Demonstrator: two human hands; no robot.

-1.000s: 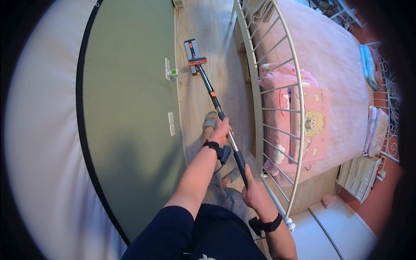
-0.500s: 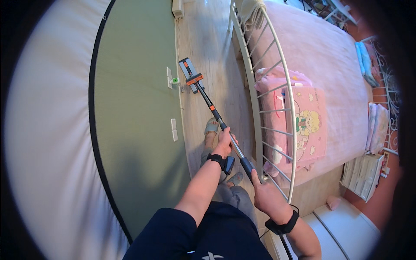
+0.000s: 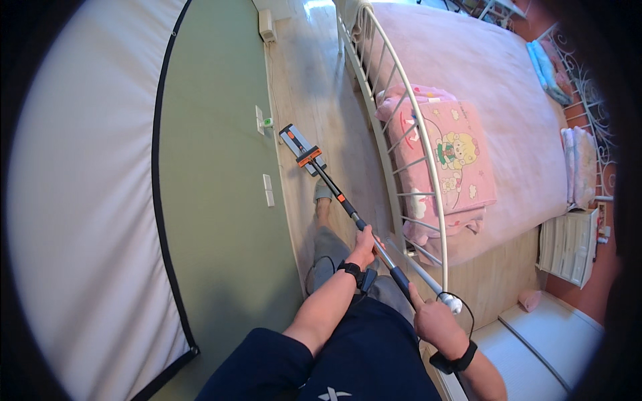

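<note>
A flat mop (image 3: 347, 208) runs slantwise in front of me, from the lower right up to the left. Its grey and orange rectangular head (image 3: 302, 150) lies on the wood-look floor between the green wall and the bed. My left hand (image 3: 365, 248) is wrapped round the middle of the metal pole. Lower down, my right hand (image 3: 438, 323) grips the dark handle at the pole's end, its thumb or a finger stretched along the handle. A foot in a slipper (image 3: 323, 192) shows on the floor just below the mop head.
To the right stands a bed with a white metal rail (image 3: 428, 150) and a pink folded quilt (image 3: 445, 157). A green wall (image 3: 221, 200) with sockets (image 3: 268, 190) and a white screen (image 3: 93, 200) lies left. A white drawer cabinet (image 3: 568, 247) is at the far right.
The mop head and both hands have come lower in the view, nearer my body, and a little to the right. The bed and floor have shifted slightly. Both hands keep their hold.
</note>
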